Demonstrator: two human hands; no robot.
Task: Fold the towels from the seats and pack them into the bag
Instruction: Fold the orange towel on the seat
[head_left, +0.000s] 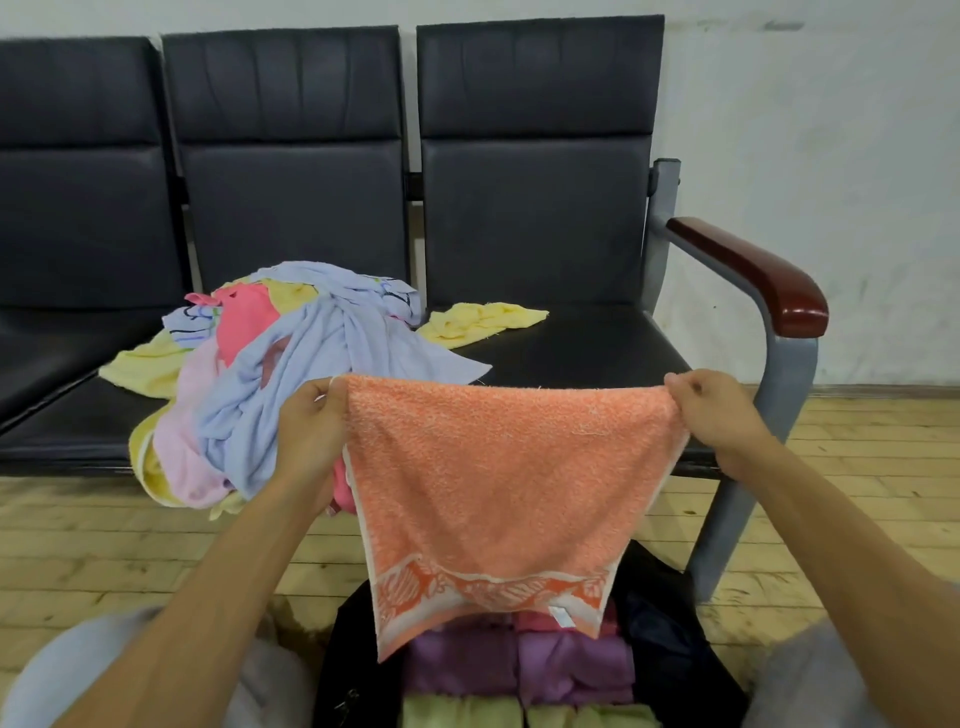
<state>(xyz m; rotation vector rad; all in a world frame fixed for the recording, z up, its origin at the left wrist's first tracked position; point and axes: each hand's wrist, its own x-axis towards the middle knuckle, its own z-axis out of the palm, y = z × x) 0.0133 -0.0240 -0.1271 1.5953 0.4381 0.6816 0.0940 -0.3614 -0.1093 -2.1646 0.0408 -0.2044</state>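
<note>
An orange towel (498, 483) with a patterned border hangs spread in front of me. My left hand (311, 426) pinches its top left corner and my right hand (711, 410) pinches its top right corner. Below it, on the floor, stands an open black bag (670, 660) holding folded purple towels (519, 670), a pink one and pale green ones (467, 714). A loose pile of towels (270, 374), lilac, pink and yellow, lies on the middle seat. One yellow towel (483, 322) lies apart on the right seat.
A row of three dark padded seats (535, 208) stands against a white wall. The right end has a grey metal frame with a red-brown armrest (753, 270). The floor is light wood planks (104, 545). My knees show at the bottom corners.
</note>
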